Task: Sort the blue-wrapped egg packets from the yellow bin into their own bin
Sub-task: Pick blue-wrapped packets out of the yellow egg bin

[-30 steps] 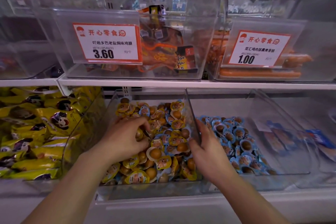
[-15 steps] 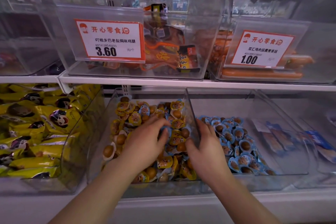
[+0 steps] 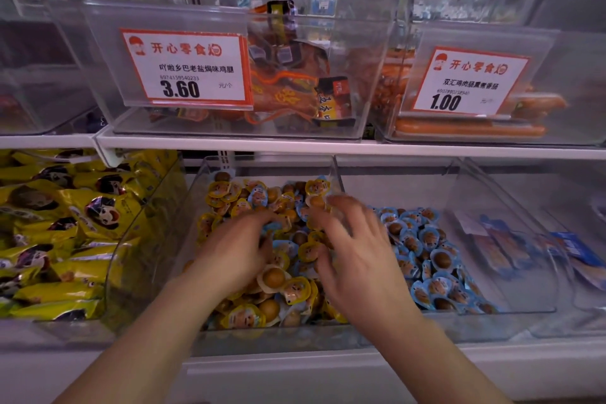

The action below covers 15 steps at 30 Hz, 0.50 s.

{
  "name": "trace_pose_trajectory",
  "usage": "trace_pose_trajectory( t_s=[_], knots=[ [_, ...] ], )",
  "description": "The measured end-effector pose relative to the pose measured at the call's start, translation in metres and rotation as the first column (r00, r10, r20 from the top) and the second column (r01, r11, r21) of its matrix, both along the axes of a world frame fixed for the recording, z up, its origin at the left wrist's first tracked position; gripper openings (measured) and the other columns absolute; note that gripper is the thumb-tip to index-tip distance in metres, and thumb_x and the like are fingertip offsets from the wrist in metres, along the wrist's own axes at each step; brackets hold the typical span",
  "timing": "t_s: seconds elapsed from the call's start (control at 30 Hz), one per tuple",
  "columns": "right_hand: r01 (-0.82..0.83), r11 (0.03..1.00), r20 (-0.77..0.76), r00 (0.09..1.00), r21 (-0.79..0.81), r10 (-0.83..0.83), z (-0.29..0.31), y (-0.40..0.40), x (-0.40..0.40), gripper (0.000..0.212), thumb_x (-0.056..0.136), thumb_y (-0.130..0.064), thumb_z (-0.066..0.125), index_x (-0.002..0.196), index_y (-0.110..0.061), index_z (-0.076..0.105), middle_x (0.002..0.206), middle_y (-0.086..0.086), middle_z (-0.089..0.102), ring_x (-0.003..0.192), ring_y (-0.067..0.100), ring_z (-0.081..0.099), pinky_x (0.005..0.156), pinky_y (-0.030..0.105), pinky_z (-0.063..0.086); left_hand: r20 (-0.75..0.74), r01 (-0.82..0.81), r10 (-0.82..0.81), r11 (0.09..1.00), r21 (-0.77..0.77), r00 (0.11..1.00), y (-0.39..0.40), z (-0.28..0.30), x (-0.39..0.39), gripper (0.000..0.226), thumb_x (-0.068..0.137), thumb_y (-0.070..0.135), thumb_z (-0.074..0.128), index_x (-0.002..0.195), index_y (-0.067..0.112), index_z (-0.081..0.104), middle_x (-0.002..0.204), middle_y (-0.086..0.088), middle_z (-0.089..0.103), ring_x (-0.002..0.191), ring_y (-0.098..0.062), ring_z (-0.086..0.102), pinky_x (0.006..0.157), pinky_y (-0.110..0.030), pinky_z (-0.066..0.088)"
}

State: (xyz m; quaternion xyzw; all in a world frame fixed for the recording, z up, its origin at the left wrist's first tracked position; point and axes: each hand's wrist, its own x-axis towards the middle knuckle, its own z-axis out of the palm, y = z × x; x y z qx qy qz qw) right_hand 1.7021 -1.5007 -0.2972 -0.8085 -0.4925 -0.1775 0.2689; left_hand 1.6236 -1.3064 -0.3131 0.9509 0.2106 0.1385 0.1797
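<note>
Sorting was only partly done. The clear plastic bin of yellow-wrapped egg packets (image 3: 210,272) still held several blue-wrapped egg packets (image 3: 257,196) mixed in, while the neighbouring clear plastic bin of blue packets (image 3: 511,272) was well stocked. Both hands were over the yellow pile: the left hand (image 3: 234,248) curled down into it, the right hand (image 3: 357,256) spread but blurred, so I couldn't tell what either held. A second before, the right hand had rested on the divider wall; the left had moved rightward.
</note>
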Motion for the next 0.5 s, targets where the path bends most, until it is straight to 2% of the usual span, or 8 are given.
trace_pose_trajectory(
  t_s=[0.03, 0.1, 0.13, 0.2, 0.27, 0.37, 0.43, 0.5],
  knots=[
    [-0.054, 0.996, 0.050, 0.997, -0.071, 0.057, 0.000, 0.003, -0.002, 0.048, 0.082, -0.010, 0.065, 0.129, -0.018, 0.061, 0.127, 0.005, 0.059, 0.121, 0.028, 0.053, 0.107, 0.047, 0.044, -0.014, 0.003, -0.003, 1.000, -0.007, 1.000, 0.005, 0.001, -0.005, 0.026, 0.087, 0.027, 0.064, 0.110, 0.039, 0.060, 0.109, 0.010, 0.066, 0.097, -0.017, 0.064, 0.070, -0.029, 0.046],
    [-0.074, 0.943, 0.167, 0.977, -0.324, 0.135, -0.001, 0.011, -0.006, 0.040, 0.083, -0.011, 0.060, 0.121, -0.020, 0.068, 0.116, 0.002, 0.068, 0.120, 0.028, 0.056, 0.115, 0.048, 0.035, -0.044, 0.021, -0.023, 0.999, -0.032, 0.999, 0.008, 0.001, -0.011, 0.021, 0.086, 0.027, 0.064, 0.102, 0.039, 0.061, 0.104, 0.012, 0.063, 0.096, -0.016, 0.062, 0.076, -0.034, 0.050],
    [-0.036, 0.894, 0.217, 0.965, -0.447, 0.147, -0.002, 0.013, -0.007, 0.038, 0.084, -0.013, 0.056, 0.118, -0.020, 0.069, 0.115, 0.003, 0.070, 0.122, 0.029, 0.055, 0.118, 0.048, 0.027, -0.052, 0.032, -0.033, 0.999, -0.026, 0.998, 0.008, 0.000, -0.013, 0.020, 0.086, 0.028, 0.063, 0.103, 0.039, 0.062, 0.105, 0.012, 0.061, 0.098, -0.016, 0.060, 0.078, -0.034, 0.049],
    [0.035, 0.800, 0.222, 0.967, -0.600, 0.124, -0.001, 0.017, -0.008, 0.036, 0.087, -0.014, 0.051, 0.118, -0.018, 0.068, 0.119, 0.006, 0.068, 0.126, 0.032, 0.049, 0.117, 0.050, 0.017, -0.047, 0.058, -0.056, 0.997, 0.045, 0.997, 0.003, -0.004, -0.013, 0.021, 0.090, 0.034, 0.058, 0.111, 0.037, 0.062, 0.113, 0.012, 0.060, 0.104, -0.015, 0.058, 0.079, -0.031, 0.044],
    [0.080, 0.745, 0.199, 0.977, -0.663, 0.073, -0.001, 0.023, -0.013, 0.038, 0.091, -0.015, 0.045, 0.125, -0.014, 0.064, 0.129, 0.010, 0.063, 0.129, 0.035, 0.043, 0.114, 0.052, 0.018, -0.046, 0.087, -0.083, 0.992, 0.087, 0.995, -0.005, -0.009, -0.009, 0.029, 0.096, 0.038, 0.050, 0.124, 0.036, 0.058, 0.126, 0.011, 0.059, 0.116, -0.017, 0.055, 0.088, -0.032, 0.042],
    [0.098, 0.674, 0.095, 0.995, -0.732, -0.041, -0.004, 0.034, -0.022, 0.047, 0.095, -0.015, 0.039, 0.140, -0.008, 0.050, 0.145, 0.016, 0.046, 0.136, 0.040, 0.030, 0.112, 0.056, 0.021, -0.118, 0.119, -0.102, 0.982, 0.150, 0.988, -0.015, -0.014, 0.000, 0.041, 0.100, 0.037, 0.038, 0.141, 0.042, 0.043, 0.145, 0.013, 0.049, 0.130, -0.021, 0.044, 0.103, -0.041, 0.035],
    [0.094, 0.676, 0.042, 0.995, -0.731, -0.093, -0.006, 0.038, -0.023, 0.048, 0.094, -0.013, 0.041, 0.141, -0.009, 0.046, 0.146, 0.014, 0.044, 0.137, 0.040, 0.028, 0.112, 0.055, 0.024, -0.156, 0.141, -0.121, 0.982, 0.126, 0.980, -0.013, -0.013, 0.004, 0.044, 0.100, 0.036, 0.039, 0.143, 0.046, 0.037, 0.149, 0.014, 0.044, 0.133, -0.022, 0.040, 0.107, -0.044, 0.033],
    [0.104, 0.723, 0.022, 0.992, -0.683, -0.122, -0.006, 0.037, -0.022, 0.046, 0.091, -0.012, 0.044, 0.137, -0.014, 0.049, 0.140, 0.010, 0.051, 0.133, 0.038, 0.033, 0.106, 0.050, 0.033, -0.129, 0.159, -0.152, 0.986, 0.050, 0.980, -0.008, -0.011, 0.004, 0.046, 0.097, 0.032, 0.048, 0.141, 0.045, 0.043, 0.146, 0.013, 0.046, 0.132, -0.021, 0.043, 0.107, -0.042, 0.035]
  ],
)
